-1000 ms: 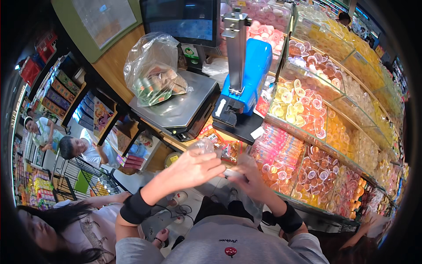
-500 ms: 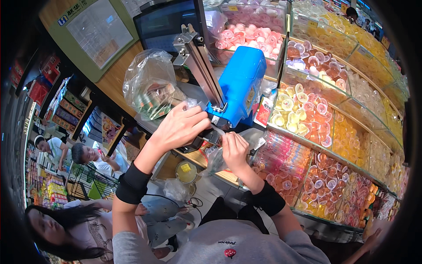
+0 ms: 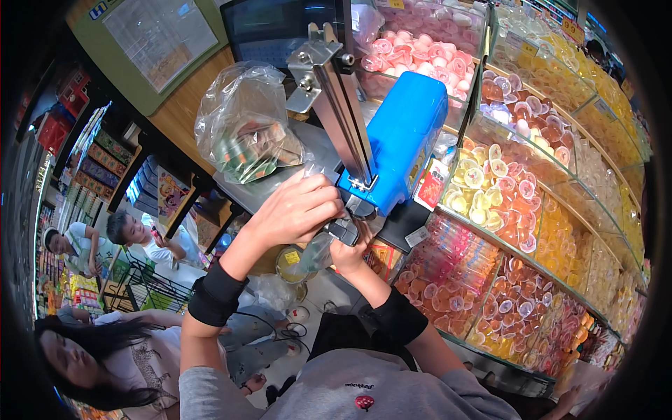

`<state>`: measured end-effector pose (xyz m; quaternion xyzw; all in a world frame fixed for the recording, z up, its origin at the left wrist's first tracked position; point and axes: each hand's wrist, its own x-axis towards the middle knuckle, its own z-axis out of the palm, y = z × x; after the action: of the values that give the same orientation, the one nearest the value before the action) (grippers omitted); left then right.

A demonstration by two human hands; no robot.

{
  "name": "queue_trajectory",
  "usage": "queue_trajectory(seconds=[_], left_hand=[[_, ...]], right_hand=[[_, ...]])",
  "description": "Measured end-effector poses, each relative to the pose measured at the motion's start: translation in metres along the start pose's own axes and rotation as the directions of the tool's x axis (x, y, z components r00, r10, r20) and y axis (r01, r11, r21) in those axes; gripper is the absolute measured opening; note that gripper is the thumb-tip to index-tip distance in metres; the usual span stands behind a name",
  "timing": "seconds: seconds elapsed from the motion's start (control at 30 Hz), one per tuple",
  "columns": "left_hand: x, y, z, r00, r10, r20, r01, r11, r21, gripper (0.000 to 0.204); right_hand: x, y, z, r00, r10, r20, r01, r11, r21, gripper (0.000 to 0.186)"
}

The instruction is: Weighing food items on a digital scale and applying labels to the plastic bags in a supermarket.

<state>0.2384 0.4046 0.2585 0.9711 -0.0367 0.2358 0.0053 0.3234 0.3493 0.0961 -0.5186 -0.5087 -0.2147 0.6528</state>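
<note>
My left hand (image 3: 299,210) is closed on the gathered top of a clear plastic bag (image 3: 313,256); its fingers partly hide the grip. Lower down, my right hand (image 3: 350,253) is curled round the bag's neck, against a black block at the front of a blue machine (image 3: 409,140). The bag's body hangs below the hands. Rising from the machine is a slotted metal post (image 3: 343,112), tilted toward the upper left. Another clear bag (image 3: 241,136), with green and brown packages in it, rests on the metal surface beyond my left hand.
Glass bins of small jelly cups (image 3: 490,182) fill the right side. A dark screen (image 3: 283,31) stands behind the machine, and a red-and-white card (image 3: 431,183) is beside it. A person with long dark hair (image 3: 91,357) is close on my left; two more people stand farther off.
Both hands have come closer together at the machine's front. My right hand has moved left and down, and the hanging bag has swung to its left. The view has shifted slightly.
</note>
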Motion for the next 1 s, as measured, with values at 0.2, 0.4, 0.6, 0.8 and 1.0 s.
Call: queue_trajectory(seconds=[0.2,0.4,0.6,0.8,1.0], left_hand=[[0.019,0.008,-0.001,0.998,0.048,0.030,-0.050,0.996,0.079,0.022],[0.026,0.049,-0.004,0.977,0.169,-0.131,-0.117,0.934,0.337,0.012],[0.008,0.100,-0.008,0.946,0.245,-0.214,-0.160,0.923,0.350,0.032],[-0.091,0.150,0.024,0.778,-0.254,-0.574,0.404,0.903,0.148,0.028],[-0.173,0.207,0.044,0.326,-0.660,-0.677,0.884,0.466,-0.029,0.039]], right_hand=[[0.005,0.011,-0.025,0.998,0.060,0.007,-0.060,0.998,-0.013,0.022],[-0.006,0.014,-0.071,0.988,0.151,0.042,-0.142,0.976,-0.165,0.012],[0.011,-0.012,-0.147,0.944,0.075,0.320,-0.092,0.995,0.038,0.014],[0.010,-0.065,-0.120,0.823,-0.237,0.517,0.154,0.968,0.198,0.014],[-0.033,-0.102,-0.053,0.643,-0.344,0.684,0.205,0.938,0.279,0.016]])
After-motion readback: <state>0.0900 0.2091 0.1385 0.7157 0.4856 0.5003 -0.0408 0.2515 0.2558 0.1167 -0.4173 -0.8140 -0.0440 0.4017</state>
